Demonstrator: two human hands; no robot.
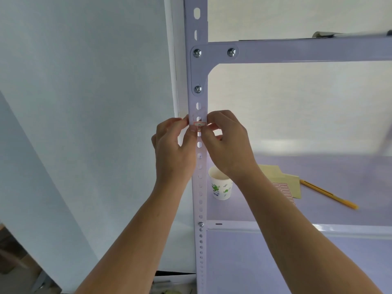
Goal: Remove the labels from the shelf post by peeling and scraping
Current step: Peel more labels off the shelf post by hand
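Pale wall fills the left side, with a white metal shelf unit on the right. Its post point(200, 187) runs upright through the middle, punched with a column of slots. A corner plate point(196, 71) fixed by three bolts point(197, 53) joins the post to the upper beam point(297, 50).

Below the plate, a small label point(199, 125) with a red border and a handwritten mark sticks to the front of the post, over one of the slots. Both hands meet at it. The left hand point(174, 145) comes in from the post's left edge with fingers curled, its thumb tip on the label's lower left part. The right hand point(228, 143) comes from the right edge, fingers also curled, with forefinger and thumb closing on the label's right end. Whether any corner has lifted from the metal cannot be told.

On the shelf point(339, 166) behind the right wrist stands a paper cup point(221, 187) with green print, just beside the post. Further right lies a yellowish sheet point(286, 181) carrying red-bordered stickers, partly hidden by the forearm, and a yellow pen point(328, 194) lies at a slant near it.
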